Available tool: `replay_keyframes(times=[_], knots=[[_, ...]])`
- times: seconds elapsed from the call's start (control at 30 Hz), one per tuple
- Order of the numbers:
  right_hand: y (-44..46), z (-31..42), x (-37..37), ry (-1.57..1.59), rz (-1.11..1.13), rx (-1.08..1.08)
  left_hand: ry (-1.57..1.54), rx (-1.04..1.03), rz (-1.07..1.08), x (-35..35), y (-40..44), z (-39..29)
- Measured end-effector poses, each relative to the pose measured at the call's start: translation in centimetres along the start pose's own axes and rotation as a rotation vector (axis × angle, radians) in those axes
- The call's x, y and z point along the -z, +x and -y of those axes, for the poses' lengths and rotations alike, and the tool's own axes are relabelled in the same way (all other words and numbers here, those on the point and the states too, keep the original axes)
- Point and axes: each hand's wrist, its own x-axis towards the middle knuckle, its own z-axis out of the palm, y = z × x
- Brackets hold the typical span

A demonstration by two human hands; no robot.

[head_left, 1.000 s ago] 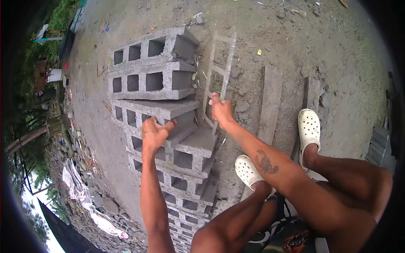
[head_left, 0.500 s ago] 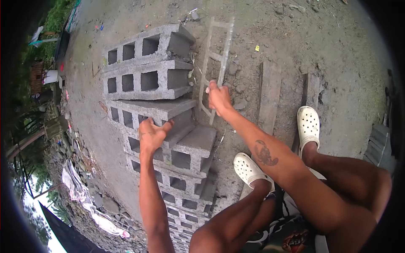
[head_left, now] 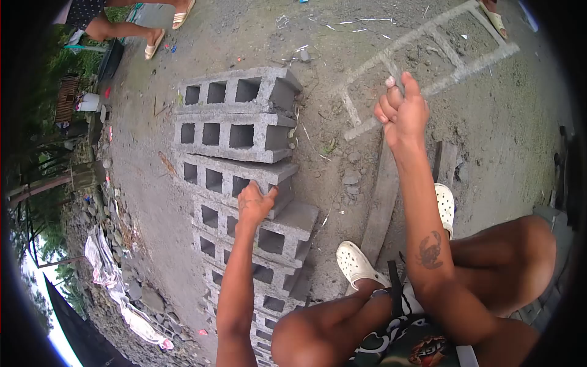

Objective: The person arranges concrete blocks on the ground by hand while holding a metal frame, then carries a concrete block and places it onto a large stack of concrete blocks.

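My left hand [head_left: 255, 205] grips a grey concrete hollow block [head_left: 268, 172] in the long row. Its fingers curl over a hole edge, and the thumb lies at the recessed end. My right hand [head_left: 402, 113] is closed on a ladder-shaped frame [head_left: 486, 65], pale and dusty with several crossbars. The frame slants toward the upper right over the dirt; I cannot tell how much of it touches the ground. Two more hollow blocks [head_left: 221, 134] lean at the row's far end, past my left hand.
Wooden planks [head_left: 383, 208] lie by my pale clogs [head_left: 358, 264]. Another person's legs [head_left: 122, 27] show at the upper left, and a sandalled foot [head_left: 495, 21] is beyond the frame. Stones and a white cloth [head_left: 128, 300] lie left, near a white bucket [head_left: 89, 102].
My right hand has carried the frame away from the blocks, turning it toward the upper right. My left hand stays on the same block. Another person's legs and a sandalled foot have come into view.
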Motion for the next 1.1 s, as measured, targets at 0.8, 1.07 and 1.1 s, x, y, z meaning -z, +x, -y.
replay_keyframes(times=[0.8,1.07,1.1], knots=[[-5.9,9.1,2.4,0.092,0.167,0.005,-0.010,0.237,-0.126,2.8,8.9,-9.0],[-5.6,8.4,0.8,-0.133,0.328,0.225,-0.035,0.074,-0.284,0.1,7.6,-6.6],[-5.7,8.1,0.0,-0.160,0.356,0.249,-0.053,0.056,-0.266,-0.3,7.5,-6.4]])
